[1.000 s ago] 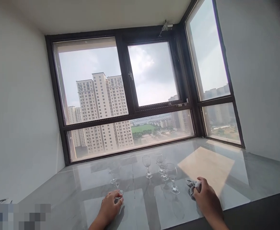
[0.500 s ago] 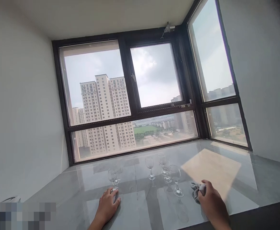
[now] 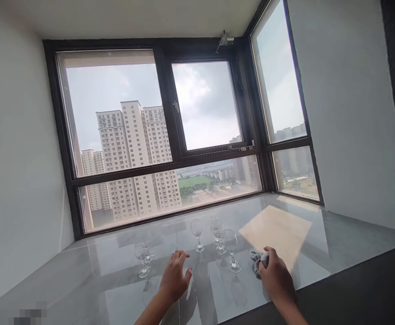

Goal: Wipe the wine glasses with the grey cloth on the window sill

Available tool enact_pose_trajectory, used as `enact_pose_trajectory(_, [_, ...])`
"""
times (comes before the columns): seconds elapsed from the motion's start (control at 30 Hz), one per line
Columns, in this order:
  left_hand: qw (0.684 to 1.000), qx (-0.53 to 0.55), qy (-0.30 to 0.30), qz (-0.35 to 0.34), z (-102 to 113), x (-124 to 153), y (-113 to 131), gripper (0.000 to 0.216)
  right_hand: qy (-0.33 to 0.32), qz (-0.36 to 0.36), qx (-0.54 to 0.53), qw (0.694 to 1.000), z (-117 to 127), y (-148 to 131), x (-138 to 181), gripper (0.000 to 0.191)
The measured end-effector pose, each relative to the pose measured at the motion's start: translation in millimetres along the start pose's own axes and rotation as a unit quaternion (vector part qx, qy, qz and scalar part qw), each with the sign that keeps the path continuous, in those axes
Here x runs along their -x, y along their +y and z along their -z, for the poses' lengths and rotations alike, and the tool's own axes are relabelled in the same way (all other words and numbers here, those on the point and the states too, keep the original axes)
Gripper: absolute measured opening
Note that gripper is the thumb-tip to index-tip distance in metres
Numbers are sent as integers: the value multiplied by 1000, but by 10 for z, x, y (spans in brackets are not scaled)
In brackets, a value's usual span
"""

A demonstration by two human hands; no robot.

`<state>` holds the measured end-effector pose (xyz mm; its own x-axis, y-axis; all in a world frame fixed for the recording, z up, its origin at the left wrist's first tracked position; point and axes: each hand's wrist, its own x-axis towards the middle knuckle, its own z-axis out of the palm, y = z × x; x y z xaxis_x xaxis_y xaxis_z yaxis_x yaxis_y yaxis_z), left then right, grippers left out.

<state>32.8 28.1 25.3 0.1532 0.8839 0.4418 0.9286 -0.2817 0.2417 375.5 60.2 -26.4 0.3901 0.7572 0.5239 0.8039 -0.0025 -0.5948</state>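
Grey cloth (image 3: 255, 261) in right hand (image 3: 277, 276)

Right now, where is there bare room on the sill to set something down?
The sill has room between the two leftmost glasses and the left wall, on the sunlit patch beyond the right hand, and from that hand toward the right wall. It is crowded between the left hand and the cloth in the right hand: four glasses stand there, three bunched.
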Motion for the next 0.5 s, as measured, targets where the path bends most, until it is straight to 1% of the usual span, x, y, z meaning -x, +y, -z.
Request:
enact_pose_trajectory(0.1, [994, -27, -90, 49, -221, -448, 186, 55, 6, -2, -2, 1000, -38, 19, -1, 31])
enact_pose_trajectory(0.17, [987, -52, -129, 86, -320, -683, 244, 66, 13, 1, -6, 1000, -64, 36, -2, 29])
enact_pose_trajectory(0.2, [983, -58, -144, 96, -352, -768, 259, 68, 17, 2, -8, 1000, -75, 45, -2, 29])
enact_pose_trajectory(0.27, [979, -56, -172, 94, -384, -866, 277, 65, 19, 5, -13, 1000, -87, 59, -2, 28])
enact_pose_trajectory(0.37, [977, -50, -194, 74, -371, -843, 291, 60, 13, 9, -18, 1000, -74, 56, 3, 27])
enact_pose_trajectory(0.43, [979, -49, -186, 66, -330, -731, 301, 59, 11, 7, -17, 1000, -49, 37, 7, 28])
enact_pose_trajectory(0.5, [982, -44, -173, 58, -270, -551, 305, 58, 10, -1, -16, 1000, -25, 17, 8, 29])
